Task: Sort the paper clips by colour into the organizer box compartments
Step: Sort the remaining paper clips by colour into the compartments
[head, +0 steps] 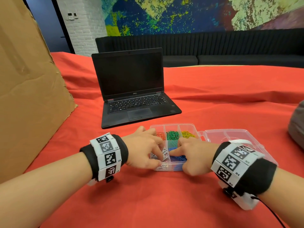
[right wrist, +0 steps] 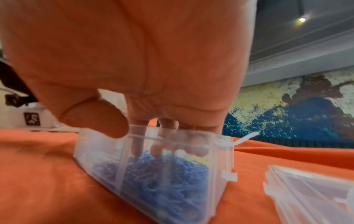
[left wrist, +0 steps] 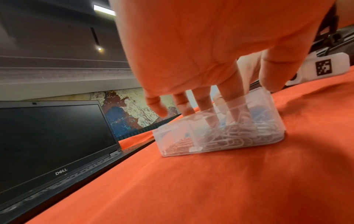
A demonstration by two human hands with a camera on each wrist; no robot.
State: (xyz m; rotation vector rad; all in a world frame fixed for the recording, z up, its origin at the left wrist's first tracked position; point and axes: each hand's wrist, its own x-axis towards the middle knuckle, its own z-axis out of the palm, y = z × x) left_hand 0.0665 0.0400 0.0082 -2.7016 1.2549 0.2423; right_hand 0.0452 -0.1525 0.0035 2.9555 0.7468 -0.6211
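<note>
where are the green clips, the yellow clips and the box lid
green clips (head: 172, 135), head view, middle of the pile
yellow clips (head: 187, 134), head view, middle of the pile
box lid (head: 230, 137), head view, its clear flat panel

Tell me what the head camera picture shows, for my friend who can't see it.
Two hands dig in a clear organizer box on a red cloth: left hand in white paper clips, right hand in blue paper clips. Behind stands an open laptop.
</note>
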